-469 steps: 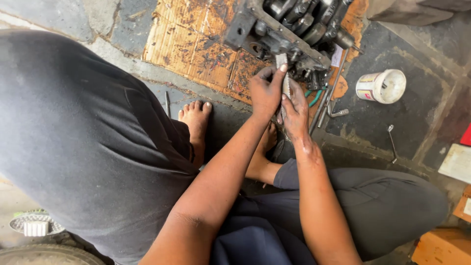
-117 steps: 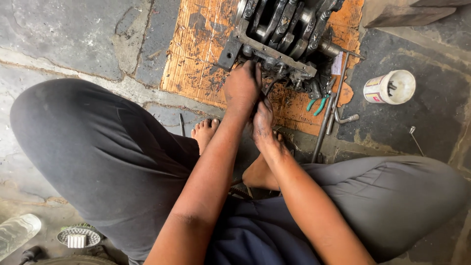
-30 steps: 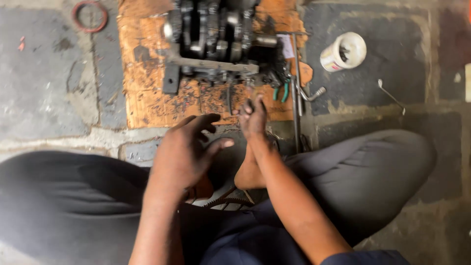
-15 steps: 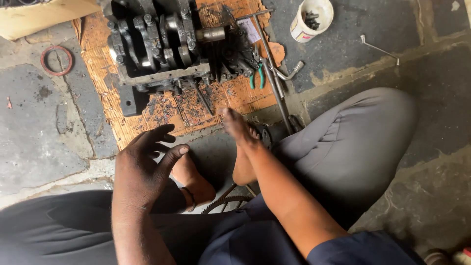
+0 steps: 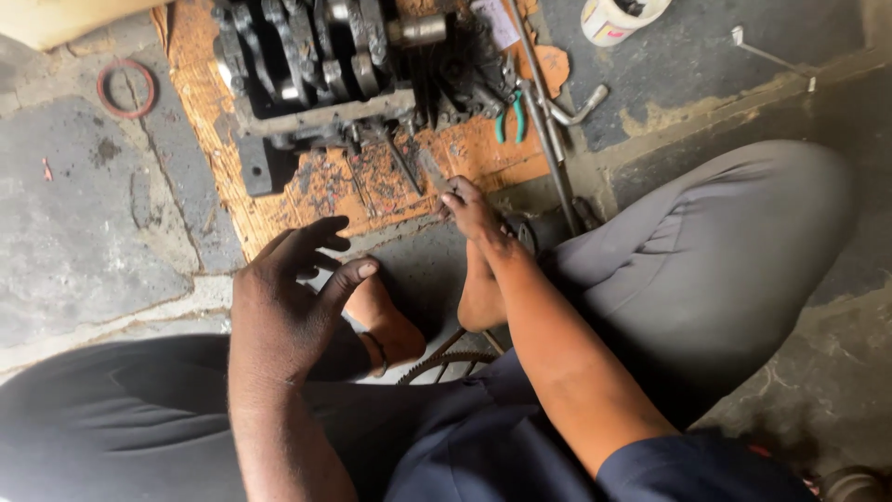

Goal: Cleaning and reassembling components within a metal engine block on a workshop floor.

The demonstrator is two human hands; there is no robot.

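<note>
on the orange board (image 5: 307, 200) lies a greasy engine block (image 5: 316, 65), with green-handled pliers (image 5: 509, 119) and a long metal rod (image 5: 548, 139) beside it. right hand (image 5: 474, 212) rests at the board's front edge, fingers pinched on a thin dark metal tool (image 5: 429, 169). left hand (image 5: 288, 293) hovers above the bare feet, fingers spread wide, holding nothing. a red ring (image 5: 125, 88) lies on the stone floor, well apart.

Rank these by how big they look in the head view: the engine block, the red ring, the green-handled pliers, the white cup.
1. Engine block, by far the largest.
2. White cup, though the frame edge cuts it off.
3. Red ring and green-handled pliers look about alike; I would not rank them.
</note>
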